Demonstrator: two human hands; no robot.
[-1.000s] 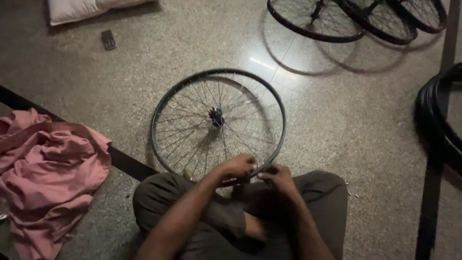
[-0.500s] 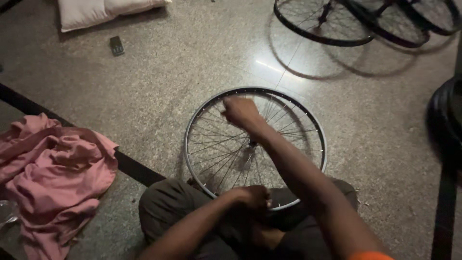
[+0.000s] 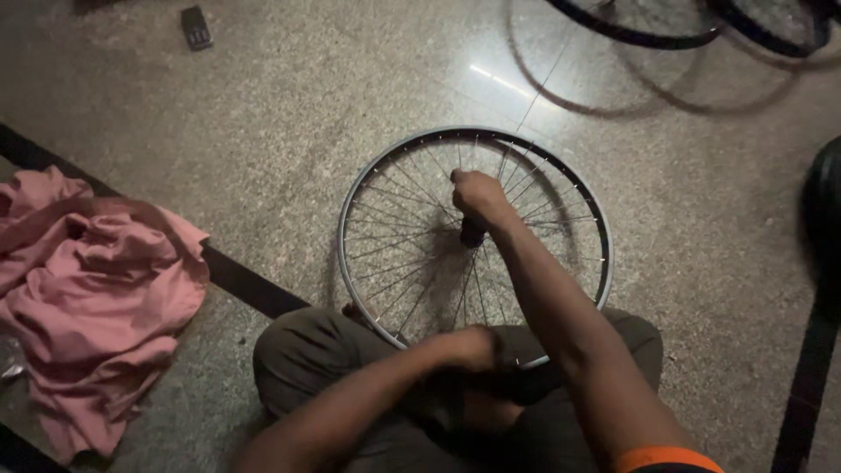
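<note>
A spoked bicycle wheel (image 3: 368,188) with a silver rim lies flat on the speckled floor in front of my crossed legs. My right hand (image 3: 476,196) reaches over the spokes and is closed around something thin just above the dark hub (image 3: 471,233); what it pinches is too small to tell. My left hand (image 3: 469,347) is closed at the near edge of the rim, against my lap.
A crumpled pink cloth (image 3: 88,289) lies at the left across a dark floor stripe (image 3: 245,285). A small dark remote-like object (image 3: 196,27) sits at the top left. More wheels (image 3: 692,31) lie at the top right, and a black tyre (image 3: 828,210) at the right edge.
My right hand left the near rim, reached out over the spokes, then drew back to the hub. The view moved closer to the wheel. My left hand stayed at the near rim.
</note>
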